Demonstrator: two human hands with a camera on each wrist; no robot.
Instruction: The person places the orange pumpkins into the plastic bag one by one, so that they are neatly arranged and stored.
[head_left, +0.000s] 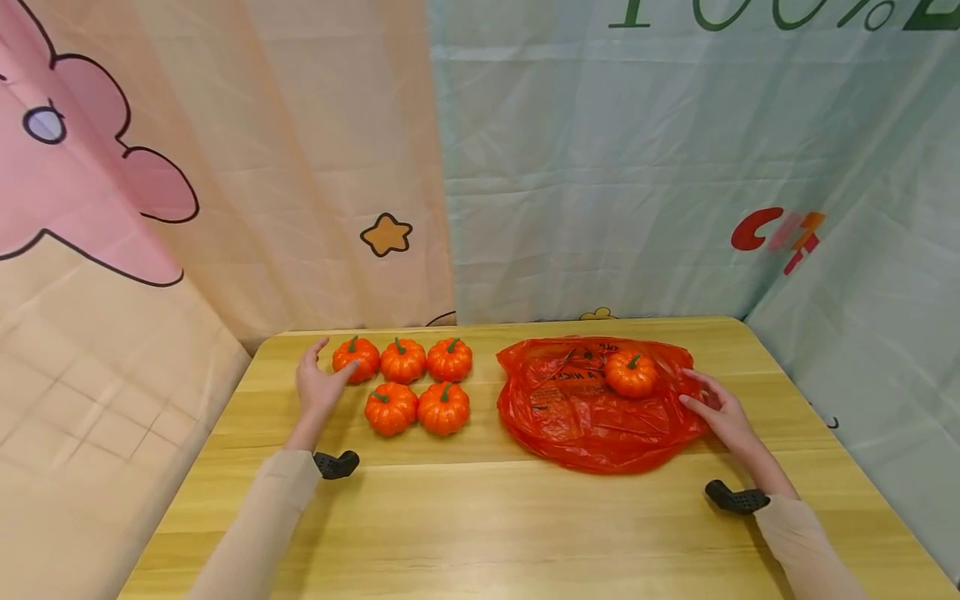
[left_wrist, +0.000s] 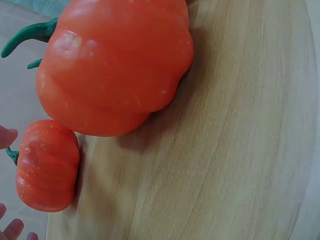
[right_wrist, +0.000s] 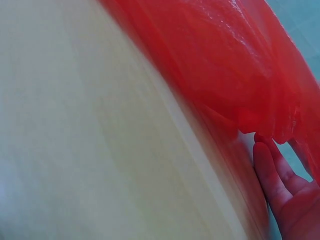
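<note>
Left hand: the left hand lies open on the counter, fingers relaxed, touching the back-left pumpkin.
Right hand: the right hand rests spread against the red bag's right edge.
Around: four more pumpkins sit just beside the left hand; one pumpkin lies on the bag.

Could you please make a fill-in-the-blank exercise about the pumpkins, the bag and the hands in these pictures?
1. Left of the bag, ____ pumpkins sit grouped on the table.
2. The single pumpkin lies on the ____.
3. The left hand is nearest the back-row pumpkin at the ____ end.
4. The right hand touches the bag's ____ edge.

Missing words: five; bag; left; right
</note>
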